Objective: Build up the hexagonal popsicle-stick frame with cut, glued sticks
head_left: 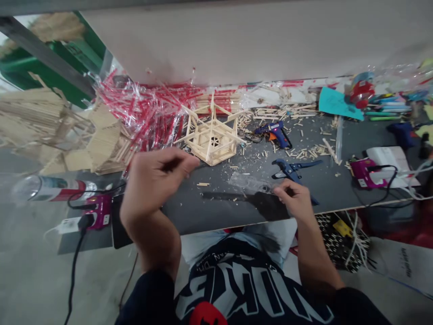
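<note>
My left hand (152, 180) is raised at the near left of a hexagonal frame of thin wooden sticks (216, 155). Its thumb and fingers are pinched together, and what they hold, if anything, cannot be made out. Over the front part of the table, my right hand (296, 196) pinches the end of a clear plastic packet (248, 183) that stretches left across the dark tabletop. Just behind that hand lies a blue-handled cutter (291, 170). A blue glue gun (278, 134) rests farther back, right of the wooden frame.
Stick offcuts (260, 155) litter the dark table (189, 212). Red and clear wrappers (149, 108) heap at the back left, beside stacked wooden panels (104, 135). Magenta power adapters (367, 174) with cables sit at both sides. A plastic bottle (54, 188) lies at the left.
</note>
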Motion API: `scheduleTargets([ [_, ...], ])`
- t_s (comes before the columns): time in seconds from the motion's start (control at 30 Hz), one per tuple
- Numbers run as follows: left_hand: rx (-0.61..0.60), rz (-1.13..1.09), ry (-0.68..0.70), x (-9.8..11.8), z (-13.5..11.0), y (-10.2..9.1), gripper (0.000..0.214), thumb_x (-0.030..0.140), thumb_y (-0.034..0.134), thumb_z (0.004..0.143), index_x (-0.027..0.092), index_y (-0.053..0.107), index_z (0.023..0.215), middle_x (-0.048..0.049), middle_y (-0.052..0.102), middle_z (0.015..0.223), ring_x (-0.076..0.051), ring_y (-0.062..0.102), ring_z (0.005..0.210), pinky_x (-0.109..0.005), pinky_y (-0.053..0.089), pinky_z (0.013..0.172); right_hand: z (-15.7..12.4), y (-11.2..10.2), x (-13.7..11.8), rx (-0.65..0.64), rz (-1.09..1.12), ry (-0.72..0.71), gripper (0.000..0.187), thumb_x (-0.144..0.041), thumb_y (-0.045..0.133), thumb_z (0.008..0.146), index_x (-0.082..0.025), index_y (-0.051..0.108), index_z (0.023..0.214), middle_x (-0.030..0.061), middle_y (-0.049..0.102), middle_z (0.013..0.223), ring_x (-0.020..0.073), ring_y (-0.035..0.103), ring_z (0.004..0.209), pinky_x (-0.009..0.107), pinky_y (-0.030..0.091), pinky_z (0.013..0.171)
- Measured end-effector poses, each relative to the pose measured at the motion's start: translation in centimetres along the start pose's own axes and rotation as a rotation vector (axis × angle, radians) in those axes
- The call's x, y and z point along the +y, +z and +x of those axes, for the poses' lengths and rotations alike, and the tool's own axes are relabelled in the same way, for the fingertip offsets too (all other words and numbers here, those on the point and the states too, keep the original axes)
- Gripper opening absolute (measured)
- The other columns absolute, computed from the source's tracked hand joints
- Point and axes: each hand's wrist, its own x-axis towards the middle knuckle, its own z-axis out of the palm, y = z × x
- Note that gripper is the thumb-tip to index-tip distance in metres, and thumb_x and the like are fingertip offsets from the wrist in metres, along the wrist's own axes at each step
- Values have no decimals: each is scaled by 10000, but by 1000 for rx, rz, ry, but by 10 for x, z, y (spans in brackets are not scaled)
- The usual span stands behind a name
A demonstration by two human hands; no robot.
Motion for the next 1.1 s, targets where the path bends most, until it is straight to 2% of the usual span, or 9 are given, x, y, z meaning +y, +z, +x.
scheduleTargets([
  [0.1,-146,-112,-179,-19,-25,39,226,449,820,885,232,797,824,-2,732,632,-130,593,514,-234,451,500,-9,22,3,16,62,58,372,-590,784,759,-301,599,618,-20,537,533,192,464,493,368,421,553],
  [0.2,-187,-392,-366,-44,-49,83,666,424,991,671,221,730,1249,-123,862,1136,-216,781,725,-280,598,530,-14,47,-3,-2,52,21,341,-545,772,795,-302,609,620,1,593,590,215,538,563,389,470,625],
  [0.33,119,-695,-468,-60,-79,118,523,653,863,857,216,662,1063,-115,871,974,-199,788,645,-255,591,487,-11,61,-2,-168,-15,-69,284,-472,768,862,-290,682,662,32,696,691,238,647,661,385,504,682],
  [0.47,158,-701,-512,-66,-88,116,610,695,941,763,226,601,956,-48,835,737,-140,679,470,-210,515,427,14,51,12,-261,-139,-254,287,-388,639,1016,-265,770,791,68,783,823,260,735,806,388,557,804],
  [0.57,8,-649,-516,-70,-76,107,641,693,947,736,212,611,994,-32,809,671,-122,635,435,-192,478,406,44,48,19,-216,-333,-370,243,-275,612,1051,-223,830,958,106,799,970,274,751,948,404,573,917],
  [0.63,-105,-605,-489,-72,-60,105,592,688,898,787,208,613,987,-33,803,665,-115,623,429,-187,455,398,60,53,17,-285,-495,-393,178,-201,671,1031,-214,847,1051,116,792,1067,278,738,1048,409,565,983],
  [0.8,-322,-517,-414,-73,-22,118,503,645,850,828,215,603,914,27,688,537,-88,526,370,-185,383,370,78,73,4,-419,-652,-381,134,-107,700,1002,-172,801,940,144,772,1073,286,706,1103,385,539,968],
  [0.93,-391,-528,-365,-79,-13,129,489,633,861,822,196,649,874,-4,715,666,-80,552,418,-199,381,363,91,77,-2,-422,-561,-374,119,-126,669,1011,-175,725,919,114,749,1003,237,697,967,347,529,890],
  [1.1,-355,-560,-320,-87,-9,132,422,562,881,824,179,705,853,7,703,691,-60,538,431,-193,409,382,99,89,1,-568,167,-187,335,-525,697,1016,-242,579,881,-27,598,710,135,521,594,290,466,600],
])
